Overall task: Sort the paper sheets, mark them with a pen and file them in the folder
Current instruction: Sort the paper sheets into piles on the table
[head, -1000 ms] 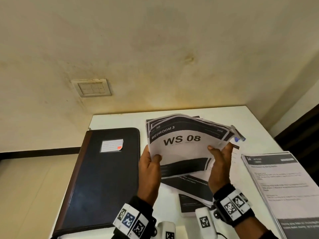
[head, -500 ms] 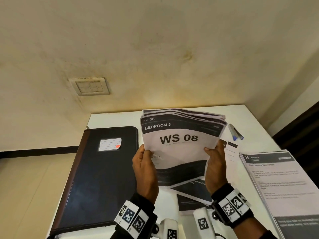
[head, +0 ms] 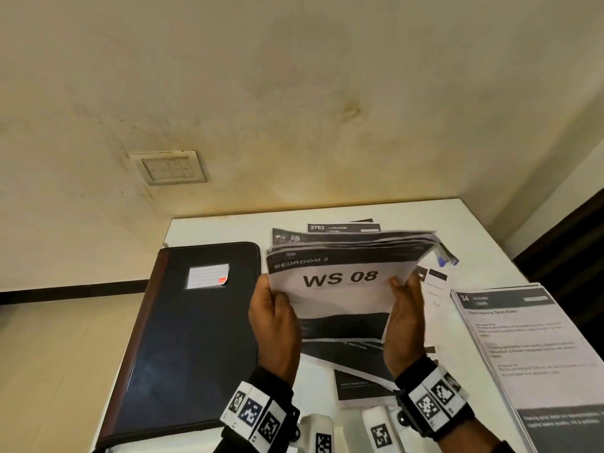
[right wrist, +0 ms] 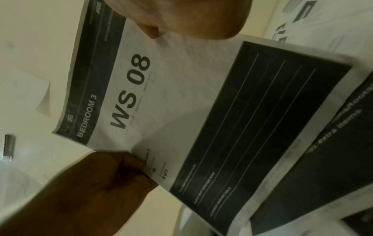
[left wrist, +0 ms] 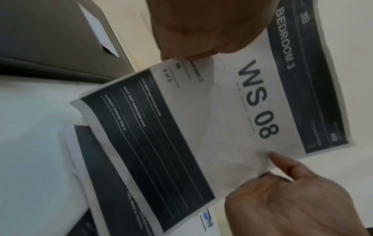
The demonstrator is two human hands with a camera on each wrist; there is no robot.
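I hold a stack of printed sheets (head: 343,289) above the white table (head: 228,230); its top page reads "BEDROOM 3, WS 08" (left wrist: 232,111) (right wrist: 181,102). My left hand (head: 274,318) grips the stack's left edge, thumb on top. My right hand (head: 407,315) grips the right edge the same way. The closed dark folder (head: 189,338) with a white label lies to the left. A pen (head: 446,256) with a blue tip lies behind the stack's right corner, partly hidden. More sheets (head: 346,361) lie under the stack.
A second pile of sheets headed "34 KITCHEN" (head: 529,348) lies at the right of the table. A sheet marked "2763 LIVING ROOM" (head: 343,227) shows behind the held stack. A wall with a switch plate (head: 168,167) stands behind the table.
The held stack has tipped forward and flatter, its top edge lower than half a second ago, uncovering the "2763" sheet behind. Both hands keep their grip.
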